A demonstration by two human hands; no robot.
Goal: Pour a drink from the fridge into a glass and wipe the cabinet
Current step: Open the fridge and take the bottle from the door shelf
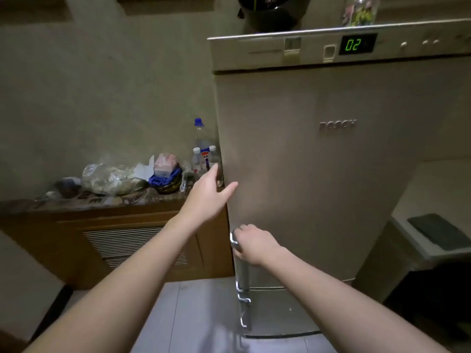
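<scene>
The task is judged to be at its very start. The fridge (318,174) is being faced with its upper door shut, and no drink from inside it is being shown yet. The door handle (235,244) at the door's left edge is being gripped by the right hand (253,244), whose fingers are being wrapped closed around the metal bar. The left hand (210,193) is being held open, fingers stretched out, at the door's left edge just above the handle; whether it is touching the door cannot be told.

No glass for pouring is being made out with certainty. The wooden cabinet (114,238) beside the fridge is carrying a cluttered bench (107,200) top, where a blue-capped bottle (201,143), smaller bottles and a plastic bag (109,178) are being kept. No cloth is being held in either hand.

Everything is therefore judged as left to do: the door being opened, a drink being taken out, the pouring, and the wiping of the cabinet.
</scene>
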